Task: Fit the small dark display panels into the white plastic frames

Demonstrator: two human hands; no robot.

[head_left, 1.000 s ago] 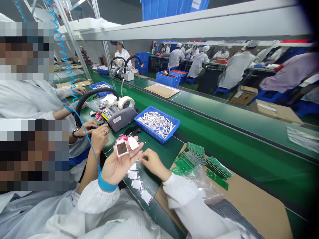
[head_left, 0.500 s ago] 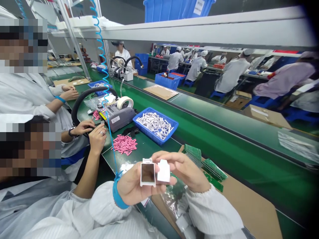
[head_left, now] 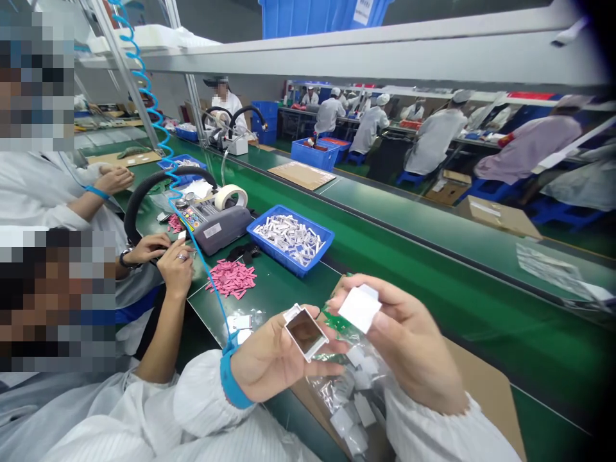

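In my left hand [head_left: 274, 353], which wears a blue wrist strap [head_left: 231, 378], is a small white-framed display module [head_left: 306, 332] with a dark, glossy face turned up. Thumb and fingers grip its edges. My right hand [head_left: 409, 327] pinches a flat white piece [head_left: 360, 308] with a notched outline, held to the right of the module and apart from it. Beneath both hands lies a clear plastic bag [head_left: 332, 391] with several white pieces [head_left: 364, 409] in or on it. Green circuit boards [head_left: 338, 323] are partly hidden behind my right hand.
A blue tray [head_left: 303, 266] of white frames and a pile of pink pieces [head_left: 231, 278] sit ahead. Behind them stands a grey machine [head_left: 224, 231] with a tape roll [head_left: 231, 197]. At left, a co-worker's hands [head_left: 176, 266] work close by. Cardboard [head_left: 486, 378] lies at right.
My right hand has moved right and turned, carrying the white piece away from the display module. The module has tilted in my left hand. The view has shifted slightly.
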